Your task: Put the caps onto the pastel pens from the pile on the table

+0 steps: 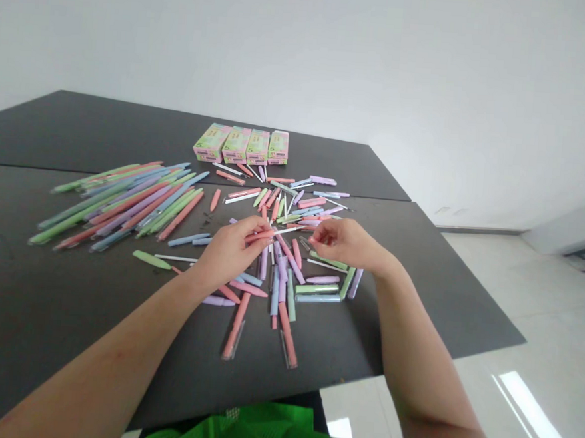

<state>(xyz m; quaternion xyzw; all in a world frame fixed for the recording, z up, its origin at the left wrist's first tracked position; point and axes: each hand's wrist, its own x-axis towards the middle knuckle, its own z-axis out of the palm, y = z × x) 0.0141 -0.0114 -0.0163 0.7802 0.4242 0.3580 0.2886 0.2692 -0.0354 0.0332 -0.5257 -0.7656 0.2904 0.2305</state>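
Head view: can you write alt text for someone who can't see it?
A person's left hand holds a pink pen barrel with a thin white refill sticking out, the right hand close by, above scattered pen parts on a dark table. Pastel pens lie piled at left; four small boxes sit farther back.

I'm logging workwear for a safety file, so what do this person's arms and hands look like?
The left hand and right hand show no gloves. The left forearm and right forearm are slender, without visible sleeves, watch or bracelet.
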